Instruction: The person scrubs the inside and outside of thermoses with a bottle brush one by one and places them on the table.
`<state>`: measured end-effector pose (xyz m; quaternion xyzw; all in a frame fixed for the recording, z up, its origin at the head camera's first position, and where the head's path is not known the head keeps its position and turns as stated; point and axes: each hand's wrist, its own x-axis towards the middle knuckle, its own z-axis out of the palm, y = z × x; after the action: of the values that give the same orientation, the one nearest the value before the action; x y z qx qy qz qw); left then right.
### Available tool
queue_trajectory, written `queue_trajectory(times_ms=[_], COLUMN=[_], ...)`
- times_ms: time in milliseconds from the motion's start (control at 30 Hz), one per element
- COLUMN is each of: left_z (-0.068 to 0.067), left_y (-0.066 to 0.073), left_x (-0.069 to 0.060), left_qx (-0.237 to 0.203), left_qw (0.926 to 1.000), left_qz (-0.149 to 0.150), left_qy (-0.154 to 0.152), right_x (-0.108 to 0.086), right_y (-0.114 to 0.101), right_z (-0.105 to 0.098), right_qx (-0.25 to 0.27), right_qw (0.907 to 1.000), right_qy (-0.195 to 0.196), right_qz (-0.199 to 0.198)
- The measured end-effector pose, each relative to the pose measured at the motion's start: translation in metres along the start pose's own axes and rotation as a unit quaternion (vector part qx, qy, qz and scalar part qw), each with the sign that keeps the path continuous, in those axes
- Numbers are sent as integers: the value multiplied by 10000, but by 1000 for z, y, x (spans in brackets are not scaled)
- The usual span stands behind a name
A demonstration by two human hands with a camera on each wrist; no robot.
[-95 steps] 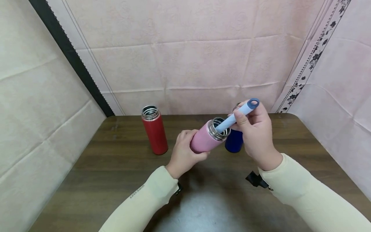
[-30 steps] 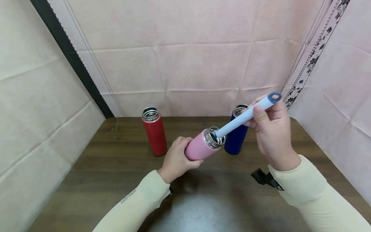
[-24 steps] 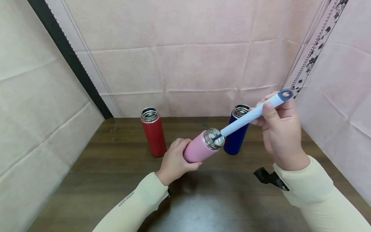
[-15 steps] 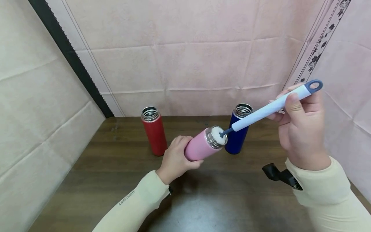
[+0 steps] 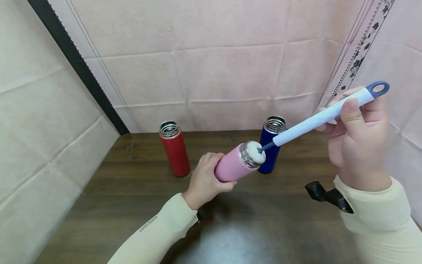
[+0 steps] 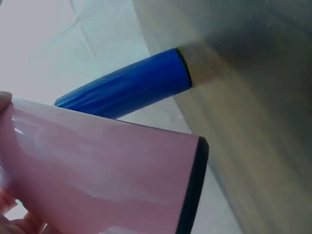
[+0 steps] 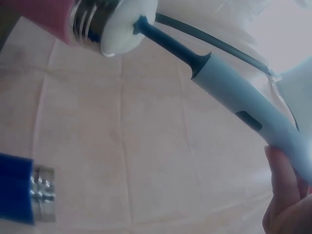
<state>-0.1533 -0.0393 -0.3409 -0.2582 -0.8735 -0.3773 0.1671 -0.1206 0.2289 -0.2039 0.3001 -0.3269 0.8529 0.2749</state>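
Note:
My left hand (image 5: 208, 181) grips the pink bottle (image 5: 233, 164), tilted with its steel mouth up to the right. In my right hand (image 5: 362, 139) is the light blue handle of a brush (image 5: 316, 121), pinched near its dark blue ring end. The brush's white head (image 5: 256, 152) fills the bottle's mouth; how much lies inside is hidden. Seen from the right wrist, the white head (image 7: 129, 27) sits at the steel rim and the dark stem runs to the handle (image 7: 243, 102). The left wrist view shows the pink bottle's side and dark base (image 6: 194, 187).
An uncapped red bottle (image 5: 175, 154) stands on the wooden table (image 5: 132, 190) at the left. Behind the pink bottle stands an uncapped blue bottle (image 5: 270, 157), partly covered by the brush and pink bottle. Pale cloth walls (image 5: 214, 80) rise at the back and sides.
My right hand has moved right and up, drawing the brush outward until its white head shows at the mouth. The pink bottle, held throughout, has shifted slightly, lately to the right.

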Motion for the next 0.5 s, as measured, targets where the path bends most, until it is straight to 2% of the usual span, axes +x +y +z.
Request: queue_trajectory(times_ms=[200, 500], left_z=[-5, -10], left_y=[1, -5], left_x=[4, 0], left_qx=[294, 370], left_qw=[9992, 9992], left_qz=[251, 168], left_qy=[32, -15], right_x=[7, 11], right_y=[-8, -13], right_z=[-1, -4], right_qx=[99, 397], right_qw=[9987, 9980], right_qy=[436, 449], right_qz=[-262, -188])
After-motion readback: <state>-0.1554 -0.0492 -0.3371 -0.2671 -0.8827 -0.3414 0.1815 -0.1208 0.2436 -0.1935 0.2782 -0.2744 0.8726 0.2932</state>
